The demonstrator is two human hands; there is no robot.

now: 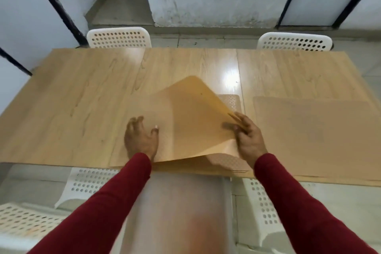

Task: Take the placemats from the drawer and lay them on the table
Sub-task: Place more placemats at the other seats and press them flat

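Note:
A stack of thin tan placemats lies at the near edge of the wooden table, in front of me. My right hand pinches the right edge of the top placemat and holds it peeled up, so its far corner arches above the stack. My left hand presses flat with spread fingers on the left part of the same mat. The dotted surface of the mat below shows at the right. One more placemat lies flat on the table to the right.
Two white perforated chairs stand at the table's far side. More white perforated chairs sit below the near edge, left and right of me. A grey blurred surface extends between my arms.

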